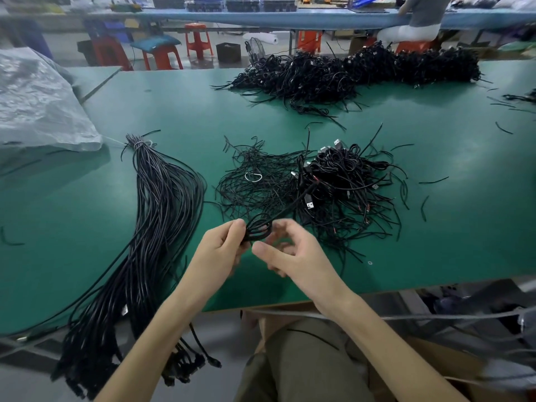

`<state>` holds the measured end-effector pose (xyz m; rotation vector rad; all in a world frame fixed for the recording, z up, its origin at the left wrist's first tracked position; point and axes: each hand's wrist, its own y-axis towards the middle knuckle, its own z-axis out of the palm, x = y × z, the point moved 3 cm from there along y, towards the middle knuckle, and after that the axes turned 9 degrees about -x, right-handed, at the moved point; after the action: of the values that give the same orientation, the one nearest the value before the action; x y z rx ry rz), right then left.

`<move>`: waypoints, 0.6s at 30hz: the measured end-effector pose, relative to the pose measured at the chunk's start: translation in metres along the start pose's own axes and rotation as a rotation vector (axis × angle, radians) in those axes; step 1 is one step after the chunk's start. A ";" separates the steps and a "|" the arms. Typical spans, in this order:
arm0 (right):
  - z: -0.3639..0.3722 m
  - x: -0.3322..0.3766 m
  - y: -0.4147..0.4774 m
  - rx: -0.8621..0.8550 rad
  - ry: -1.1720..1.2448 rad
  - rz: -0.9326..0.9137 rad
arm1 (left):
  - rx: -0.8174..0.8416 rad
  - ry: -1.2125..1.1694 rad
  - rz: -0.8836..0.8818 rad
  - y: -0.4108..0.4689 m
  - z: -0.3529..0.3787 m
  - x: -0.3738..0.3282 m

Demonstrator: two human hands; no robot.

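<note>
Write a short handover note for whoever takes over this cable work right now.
Left hand grips a small cable coil over the green table; its free end runs toward the pile of coiled cables.
Right hand is curled beside the coil; grip unclear.
Done: that pile, right of centre.
To do: this coil shows no tie; loose ties lie ahead, and a bundle of straight cables waits at the left.

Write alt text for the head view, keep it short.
A person's left hand grips a small coil of black cable over a green table, the right hand close against it, its grip blurred. A long tied bundle of black cables lies to the left; a heap of coiled USB cables and loose thin wires sit just beyond the hands.
</note>
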<state>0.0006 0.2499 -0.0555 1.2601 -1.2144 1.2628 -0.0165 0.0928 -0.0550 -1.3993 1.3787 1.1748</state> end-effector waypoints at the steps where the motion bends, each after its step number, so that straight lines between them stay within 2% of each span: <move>1: -0.002 0.001 0.002 0.025 0.033 -0.024 | 0.040 0.005 0.001 0.000 0.001 -0.001; 5: 0.001 0.008 0.007 0.090 -0.003 -0.112 | 0.174 0.026 0.027 -0.005 0.007 -0.005; 10: -0.001 0.005 0.005 0.106 -0.022 -0.118 | 0.172 0.021 -0.019 -0.006 0.004 -0.004; 14: -0.007 0.004 0.004 0.006 -0.158 -0.186 | 0.177 -0.070 -0.076 -0.008 0.006 -0.005; 18: -0.009 0.003 0.005 -0.055 -0.117 -0.146 | 0.116 -0.091 -0.087 -0.009 0.010 -0.006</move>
<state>-0.0051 0.2589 -0.0524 1.3721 -1.2081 1.0556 -0.0082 0.1048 -0.0518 -1.2953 1.2887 1.0726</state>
